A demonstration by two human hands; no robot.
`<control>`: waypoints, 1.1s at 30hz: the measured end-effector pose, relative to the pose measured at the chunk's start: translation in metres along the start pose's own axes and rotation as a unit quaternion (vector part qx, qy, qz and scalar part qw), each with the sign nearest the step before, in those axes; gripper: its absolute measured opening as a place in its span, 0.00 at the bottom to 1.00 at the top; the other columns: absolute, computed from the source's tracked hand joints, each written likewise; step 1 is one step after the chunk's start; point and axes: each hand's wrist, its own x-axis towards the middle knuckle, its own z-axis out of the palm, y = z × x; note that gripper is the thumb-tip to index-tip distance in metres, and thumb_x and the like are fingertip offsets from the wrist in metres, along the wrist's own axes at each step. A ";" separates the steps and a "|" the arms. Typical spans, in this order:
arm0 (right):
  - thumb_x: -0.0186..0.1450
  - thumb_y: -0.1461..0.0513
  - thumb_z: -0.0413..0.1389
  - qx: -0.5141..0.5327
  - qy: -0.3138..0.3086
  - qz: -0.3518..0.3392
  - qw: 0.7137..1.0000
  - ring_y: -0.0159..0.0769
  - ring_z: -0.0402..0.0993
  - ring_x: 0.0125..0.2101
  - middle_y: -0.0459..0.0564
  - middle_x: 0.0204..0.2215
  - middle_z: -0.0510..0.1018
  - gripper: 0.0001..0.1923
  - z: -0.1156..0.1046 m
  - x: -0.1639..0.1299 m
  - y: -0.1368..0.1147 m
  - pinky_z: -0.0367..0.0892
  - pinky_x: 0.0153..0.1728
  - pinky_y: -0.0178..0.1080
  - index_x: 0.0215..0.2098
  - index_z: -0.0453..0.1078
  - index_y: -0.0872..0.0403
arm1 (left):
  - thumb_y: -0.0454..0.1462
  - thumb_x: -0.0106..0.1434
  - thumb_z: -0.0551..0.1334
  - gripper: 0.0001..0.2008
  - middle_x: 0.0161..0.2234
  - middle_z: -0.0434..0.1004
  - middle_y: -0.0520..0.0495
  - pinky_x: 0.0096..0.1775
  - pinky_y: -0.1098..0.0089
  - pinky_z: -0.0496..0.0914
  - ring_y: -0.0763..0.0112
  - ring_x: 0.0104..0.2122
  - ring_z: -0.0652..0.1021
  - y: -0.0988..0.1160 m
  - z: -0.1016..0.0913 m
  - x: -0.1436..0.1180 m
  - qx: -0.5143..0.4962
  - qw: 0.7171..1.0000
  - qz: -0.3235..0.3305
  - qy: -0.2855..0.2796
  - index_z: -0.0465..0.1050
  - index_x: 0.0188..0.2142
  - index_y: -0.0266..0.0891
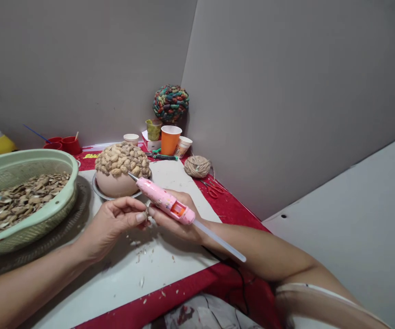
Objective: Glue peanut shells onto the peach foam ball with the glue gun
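Pinching small piece point(148, 218): left hand point(117, 224), right hand point(179, 231); right also holding pink glue gun point(160, 198).

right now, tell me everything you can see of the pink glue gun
The pink glue gun, held in the right hand, has a glossy, plastic-looking body with a small printed pattern. Its thin, metallic-looking nozzle points up and left in the picture, overlapping the peanut-covered ball; I can't tell whether they touch. An orange part shows through a cutout near the rear. A translucent whitish stick juts from the back, slanting down across the view of the right forearm.
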 end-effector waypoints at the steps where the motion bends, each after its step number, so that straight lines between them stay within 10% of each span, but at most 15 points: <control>1: 0.63 0.63 0.60 -0.001 0.004 -0.004 1.000 0.27 0.62 0.23 0.42 0.23 0.67 0.10 0.001 0.000 0.001 0.63 0.24 0.31 0.28 0.63 0.54 | 0.42 0.47 0.81 0.16 0.25 0.84 0.49 0.32 0.79 0.74 0.76 0.25 0.81 -0.001 -0.001 0.000 -0.001 1.000 -0.002 0.002 0.84 0.31 0.38; 33: 0.61 0.63 0.61 0.100 -0.016 0.082 0.991 0.26 0.58 0.22 0.39 0.22 0.64 0.10 -0.001 -0.001 -0.001 0.60 0.23 0.32 0.28 0.63 0.53 | 0.35 0.48 0.81 0.12 0.26 0.83 0.50 0.33 0.78 0.79 0.76 0.25 0.82 0.004 -0.008 0.011 -0.042 0.997 -0.050 -0.038 0.84 0.30 0.38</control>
